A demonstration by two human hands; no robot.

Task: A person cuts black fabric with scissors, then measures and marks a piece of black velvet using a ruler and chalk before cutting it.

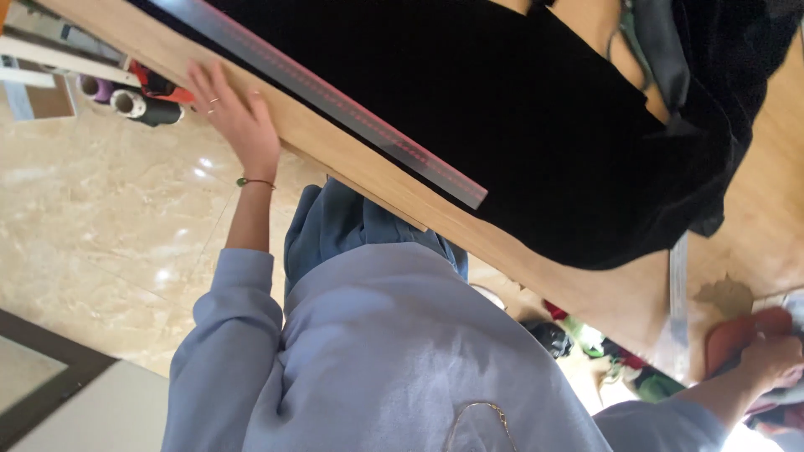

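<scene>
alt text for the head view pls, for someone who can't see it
Looking down over a pale blue sweatshirt, the person's left hand rests flat on the edge of a wooden table where a long ruler lies on black fabric. The right hand touches a reddish object at the table's far end.

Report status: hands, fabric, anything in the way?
Left hand flat on wooden table edge. Right hand on red cloth item. Black velvety fabric spread, long metal ruler across it.

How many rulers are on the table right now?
2. A long grey ruler lies along the black fabric near the table edge; a second, clear one lies beside the right hand. Fabric may hide others.
</scene>
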